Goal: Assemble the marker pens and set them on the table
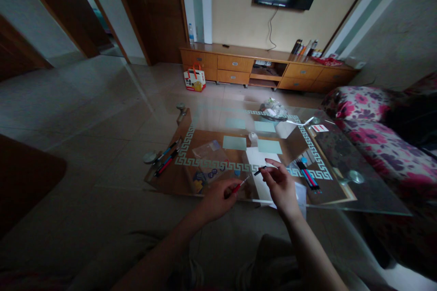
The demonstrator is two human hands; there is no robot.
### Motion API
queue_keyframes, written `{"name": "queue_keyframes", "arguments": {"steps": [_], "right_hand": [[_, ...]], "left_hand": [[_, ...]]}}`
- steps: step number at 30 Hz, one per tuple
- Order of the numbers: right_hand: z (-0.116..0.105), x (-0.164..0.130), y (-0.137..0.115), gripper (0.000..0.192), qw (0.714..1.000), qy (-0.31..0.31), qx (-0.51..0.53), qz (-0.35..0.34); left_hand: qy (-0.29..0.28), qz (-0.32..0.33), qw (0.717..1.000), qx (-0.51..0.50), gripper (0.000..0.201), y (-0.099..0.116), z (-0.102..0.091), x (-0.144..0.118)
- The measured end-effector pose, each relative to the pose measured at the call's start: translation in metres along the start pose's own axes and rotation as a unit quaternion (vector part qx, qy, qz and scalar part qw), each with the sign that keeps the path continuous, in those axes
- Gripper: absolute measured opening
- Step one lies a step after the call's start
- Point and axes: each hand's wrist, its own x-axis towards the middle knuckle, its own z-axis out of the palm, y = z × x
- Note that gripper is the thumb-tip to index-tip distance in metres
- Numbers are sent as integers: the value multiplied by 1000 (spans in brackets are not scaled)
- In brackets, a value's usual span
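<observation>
Two likely light, stiff bits: we're pinching a red pen, left hand, barrel seemingly surest; a black piece, right hand.

So the pen in the left hand was red with a pale tip, and the little piece in the right hand was black. The bunched pens mixed black, hot pink and blue. I noticed the desk had a pale Greek-key border plus minty rectangles, and the paper was white. Sofa was pretty loud: pink and purple flowers on white. Cabinet was orangey brown, wall cream.
</observation>
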Motion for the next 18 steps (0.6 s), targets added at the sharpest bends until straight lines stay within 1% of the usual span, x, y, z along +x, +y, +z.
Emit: {"name": "queue_keyframes", "arguments": {"steps": [7,18], "right_hand": [[1,-1,3,38,1000,-4,8,12],[3,-2,-1,41,1000,-22,-8,16]], "left_hand": [[-1,2,1000,14,35,5,-1,0],[2,3,1000,26,36,5,-1,-1]]}}
